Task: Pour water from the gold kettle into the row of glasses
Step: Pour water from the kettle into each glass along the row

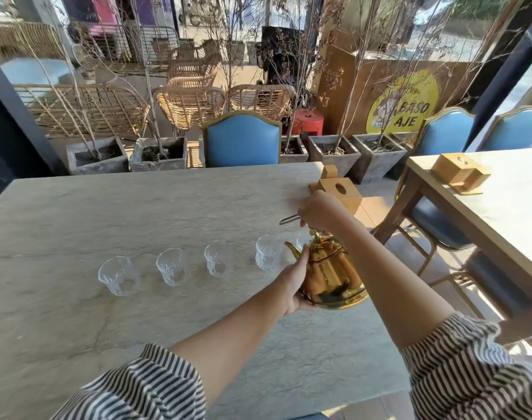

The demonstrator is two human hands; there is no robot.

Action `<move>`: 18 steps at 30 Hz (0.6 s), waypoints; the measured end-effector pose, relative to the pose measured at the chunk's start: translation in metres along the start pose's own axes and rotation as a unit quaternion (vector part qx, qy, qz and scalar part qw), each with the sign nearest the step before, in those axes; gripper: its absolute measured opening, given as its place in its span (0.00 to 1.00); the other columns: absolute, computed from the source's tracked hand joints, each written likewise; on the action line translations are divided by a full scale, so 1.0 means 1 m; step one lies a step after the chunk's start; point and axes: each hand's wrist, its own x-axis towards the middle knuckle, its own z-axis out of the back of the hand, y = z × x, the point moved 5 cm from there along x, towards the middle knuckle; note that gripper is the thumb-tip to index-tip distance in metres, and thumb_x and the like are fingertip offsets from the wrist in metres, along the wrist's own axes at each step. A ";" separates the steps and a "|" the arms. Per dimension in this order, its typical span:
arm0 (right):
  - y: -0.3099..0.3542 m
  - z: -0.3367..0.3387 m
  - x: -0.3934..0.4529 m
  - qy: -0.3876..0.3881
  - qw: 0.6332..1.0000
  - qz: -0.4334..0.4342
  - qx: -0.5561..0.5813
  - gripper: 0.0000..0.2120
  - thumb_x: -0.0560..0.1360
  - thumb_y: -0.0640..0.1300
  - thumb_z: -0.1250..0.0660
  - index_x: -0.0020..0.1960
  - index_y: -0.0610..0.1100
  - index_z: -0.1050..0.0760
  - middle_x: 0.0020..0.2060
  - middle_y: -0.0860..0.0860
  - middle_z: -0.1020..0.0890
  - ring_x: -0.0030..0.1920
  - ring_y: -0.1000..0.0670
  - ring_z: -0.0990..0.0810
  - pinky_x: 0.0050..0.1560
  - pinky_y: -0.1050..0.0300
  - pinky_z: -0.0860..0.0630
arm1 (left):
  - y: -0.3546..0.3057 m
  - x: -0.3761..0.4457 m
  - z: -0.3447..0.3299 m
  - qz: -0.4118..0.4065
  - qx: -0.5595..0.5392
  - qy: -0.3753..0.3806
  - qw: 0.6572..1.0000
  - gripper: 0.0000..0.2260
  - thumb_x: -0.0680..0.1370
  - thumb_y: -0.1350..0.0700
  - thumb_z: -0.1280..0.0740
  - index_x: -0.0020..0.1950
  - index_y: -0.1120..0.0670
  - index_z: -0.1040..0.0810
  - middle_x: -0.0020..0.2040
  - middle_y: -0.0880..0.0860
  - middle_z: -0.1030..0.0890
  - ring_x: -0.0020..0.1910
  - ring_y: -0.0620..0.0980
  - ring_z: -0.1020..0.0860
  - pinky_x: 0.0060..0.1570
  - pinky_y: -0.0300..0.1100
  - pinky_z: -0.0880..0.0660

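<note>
The gold kettle (331,274) hangs just above the grey table (76,328), its spout pointing left towards the glasses. My right hand (319,210) grips its wire handle from above. My left hand (296,283) is pressed against the kettle's left side and bottom. Several clear glasses stand in a row: the far-left glass (117,275), the second glass (172,266), the third glass (217,259) and the fourth glass (267,253). One more glass (302,239) is partly hidden behind the kettle. I cannot tell whether any glass holds water.
A wooden box holder (339,192) stands at the table's far right corner behind my right hand. A blue chair (242,139) faces the table's far side. A second table (501,213) with blue chairs is to the right, across a narrow gap.
</note>
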 end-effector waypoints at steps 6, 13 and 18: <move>0.003 0.010 0.002 -0.011 1.000 0.005 -0.019 0.09 0.75 0.41 0.36 0.51 0.37 0.20 0.31 0.49 0.22 0.29 0.51 0.25 0.30 0.58 0.26 | -0.006 -0.007 -0.007 0.005 -0.016 0.022 1.000 0.34 0.74 0.29 0.41 0.68 0.55 0.30 0.69 0.63 0.26 0.66 0.63 0.25 0.62 0.60 0.25; 0.006 0.015 0.003 -0.029 0.999 0.022 -0.034 0.08 0.75 0.40 0.36 0.46 0.39 0.19 0.32 0.48 0.21 0.30 0.51 0.24 0.28 0.59 0.29 | -0.010 -0.012 -0.005 0.013 -0.013 0.029 0.999 0.31 0.73 0.29 0.41 0.60 0.54 0.31 0.70 0.65 0.27 0.66 0.64 0.25 0.63 0.59 0.25; 0.005 0.011 0.004 -0.042 0.999 0.025 -0.019 0.09 0.75 0.40 0.37 0.47 0.38 0.19 0.34 0.47 0.20 0.31 0.50 0.24 0.26 0.58 0.30 | -0.012 -0.012 0.002 0.014 0.002 0.033 0.999 0.30 0.73 0.29 0.41 0.60 0.54 0.31 0.70 0.64 0.27 0.66 0.63 0.24 0.62 0.57 0.24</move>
